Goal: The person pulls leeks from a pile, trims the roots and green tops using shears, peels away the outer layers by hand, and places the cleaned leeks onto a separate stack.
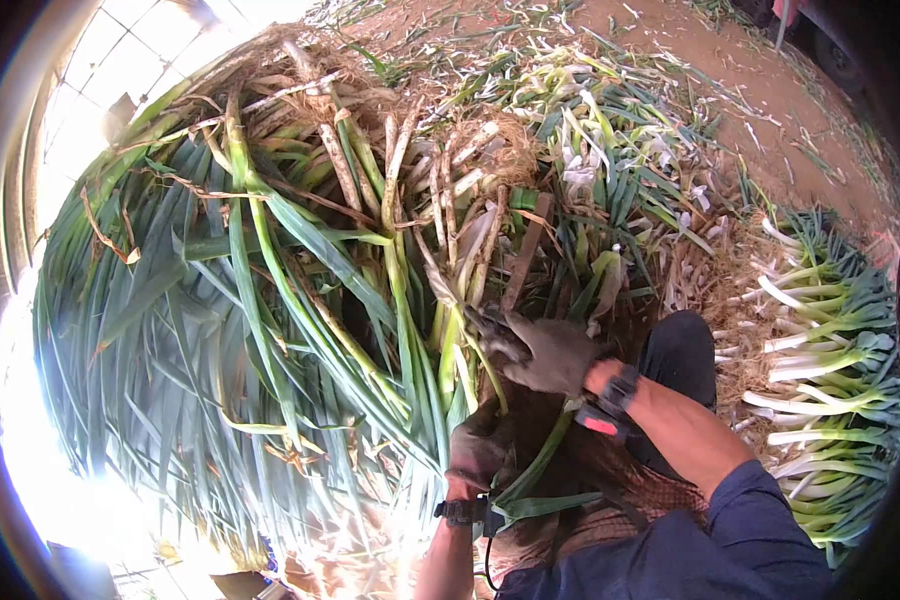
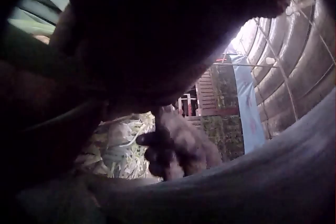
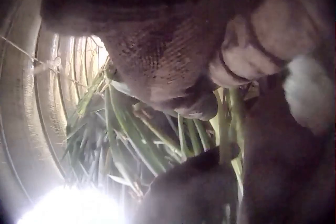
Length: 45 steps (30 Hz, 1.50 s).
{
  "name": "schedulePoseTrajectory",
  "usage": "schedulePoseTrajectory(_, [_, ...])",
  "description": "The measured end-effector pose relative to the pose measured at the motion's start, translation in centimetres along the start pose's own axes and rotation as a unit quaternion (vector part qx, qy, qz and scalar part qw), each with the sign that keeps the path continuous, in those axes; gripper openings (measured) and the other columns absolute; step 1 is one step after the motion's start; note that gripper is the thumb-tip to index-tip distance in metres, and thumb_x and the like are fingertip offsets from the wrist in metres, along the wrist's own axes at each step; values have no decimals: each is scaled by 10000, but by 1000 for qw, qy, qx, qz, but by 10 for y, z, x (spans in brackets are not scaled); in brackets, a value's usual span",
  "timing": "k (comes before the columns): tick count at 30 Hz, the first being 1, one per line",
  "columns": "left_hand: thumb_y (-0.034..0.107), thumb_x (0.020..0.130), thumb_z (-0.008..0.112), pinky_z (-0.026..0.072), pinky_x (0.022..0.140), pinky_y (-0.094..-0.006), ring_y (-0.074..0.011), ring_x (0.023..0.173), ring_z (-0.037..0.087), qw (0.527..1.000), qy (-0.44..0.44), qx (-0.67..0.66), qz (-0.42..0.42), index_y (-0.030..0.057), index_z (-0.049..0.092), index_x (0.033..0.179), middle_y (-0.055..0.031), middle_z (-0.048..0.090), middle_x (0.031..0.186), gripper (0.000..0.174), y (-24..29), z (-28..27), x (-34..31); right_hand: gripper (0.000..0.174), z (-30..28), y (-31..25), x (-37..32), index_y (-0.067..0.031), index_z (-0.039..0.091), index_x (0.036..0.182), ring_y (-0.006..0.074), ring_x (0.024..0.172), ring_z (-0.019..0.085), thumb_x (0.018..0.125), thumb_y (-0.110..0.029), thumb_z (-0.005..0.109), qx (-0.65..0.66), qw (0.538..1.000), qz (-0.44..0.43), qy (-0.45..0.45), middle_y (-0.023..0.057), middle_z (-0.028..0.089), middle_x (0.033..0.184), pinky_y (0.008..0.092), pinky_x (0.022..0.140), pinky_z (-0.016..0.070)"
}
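Observation:
Both hands wear dark, soiled work gloves. My left hand grips a leek low on its green part, and long leaves trail back past the wrist. Just above, my right hand has its fingers curled at the upper part of the same stalk, where loose dry skin sticks out. In the right wrist view, the right glove is close against pale green stalks, with the left glove below. The left wrist view is mostly dark, showing part of a glove.
A big heap of untrimmed leeks, roots upward, fills the left side. Peeled leeks lie in a row at the right. Stripped leaves litter the ground behind. A dark-trousered knee is beside the right forearm.

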<state>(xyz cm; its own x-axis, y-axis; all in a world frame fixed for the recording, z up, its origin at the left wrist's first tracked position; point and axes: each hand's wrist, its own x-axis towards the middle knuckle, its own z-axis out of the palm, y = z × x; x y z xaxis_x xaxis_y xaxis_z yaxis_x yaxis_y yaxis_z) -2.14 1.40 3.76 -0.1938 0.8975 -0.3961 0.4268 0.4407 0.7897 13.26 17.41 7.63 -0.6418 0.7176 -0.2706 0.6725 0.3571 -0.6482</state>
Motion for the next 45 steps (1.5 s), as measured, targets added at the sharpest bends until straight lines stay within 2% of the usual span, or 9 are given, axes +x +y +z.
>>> schedulePoseTrajectory(2, [84, 912, 667, 518, 831, -264, -121, 938, 640, 1000, -13, -2, -21, -15, 591, 1339, -118, 719, 1081, 445, 9, -2, -4, 800, 4, 7, -35, 19, 416, 1417, 432, 959, 657, 804, -398, 717, -6, 1000, -16, 1, 259, 672, 1029, 494, 837, 520])
schedulePoseTrajectory(5, [113, 923, 670, 521, 815, -261, -110, 910, 642, 998, -33, -59, -13, -11, 607, 1318, -106, 724, 1047, 419, 5, -1, -7, 858, -12, -3, -86, 49, 369, 1453, 418, 1022, 648, 806, -393, 718, -8, 992, 21, -121, 278, 655, 1099, 474, 874, 516])
schedulePoseTrajectory(8, [143, 935, 672, 522, 813, -263, -111, 907, 644, 980, -90, -129, -120, -24, 625, 1286, -103, 725, 1038, 392, 52, -11, -31, 865, 5, 10, -109, 42, 358, 1463, 412, 1024, 650, 805, -387, 719, -36, 994, -17, -101, 282, 654, 1089, 474, 876, 516])
schedulePoseTrajectory(9, [156, 938, 671, 525, 828, -271, -132, 931, 650, 956, -85, -243, -141, -44, 641, 1251, -114, 722, 1063, 372, 65, -7, -41, 817, 10, 12, -109, 24, 401, 1433, 425, 971, 662, 801, -385, 721, -31, 997, -11, -68, 269, 670, 1017, 495, 839, 522])
schedulePoseTrajectory(12, [156, 935, 674, 525, 871, -300, -172, 997, 663, 983, -66, -166, -48, -58, 640, 1248, -144, 719, 1119, 380, 18, 11, -39, 761, 5, 10, -83, 5, 438, 1393, 438, 921, 665, 803, -387, 716, -39, 997, 45, -41, 252, 681, 967, 513, 809, 522])
schedulePoseTrajectory(16, [175, 926, 678, 510, 933, -328, -225, 1079, 665, 994, -40, -79, -62, -54, 627, 1271, -189, 702, 1179, 417, 14, 12, -39, 741, 12, 29, -48, -24, 446, 1373, 444, 880, 662, 801, -415, 707, -68, 997, 7, 46, 235, 682, 929, 529, 783, 520])
schedulePoseTrajectory(31, [277, 907, 683, 509, 933, -360, -281, 1090, 684, 990, -57, 105, -78, 3, 678, 1219, -195, 719, 1137, 415, 8, 16, -35, 709, 13, 37, 25, -68, 448, 1400, 436, 819, 662, 789, -350, 671, -50, 994, 3, 98, 229, 677, 861, 537, 732, 520])
schedulePoseTrajectory(36, [234, 903, 690, 518, 902, -343, -260, 1040, 692, 995, -28, -79, -55, -24, 665, 1223, -200, 722, 1122, 413, 26, 12, -45, 696, -4, 16, -45, -47, 463, 1344, 449, 836, 659, 789, -397, 695, -58, 998, 18, 8, 248, 672, 882, 540, 754, 514])
schedulePoseTrajectory(45, [193, 896, 671, 516, 908, -347, -250, 1033, 689, 998, -47, -39, -32, -27, 649, 1247, -206, 718, 1124, 416, 24, 9, -41, 821, -10, 12, -117, 3, 412, 1444, 431, 905, 662, 799, -410, 708, -81, 992, 13, -94, 273, 661, 956, 511, 804, 514])
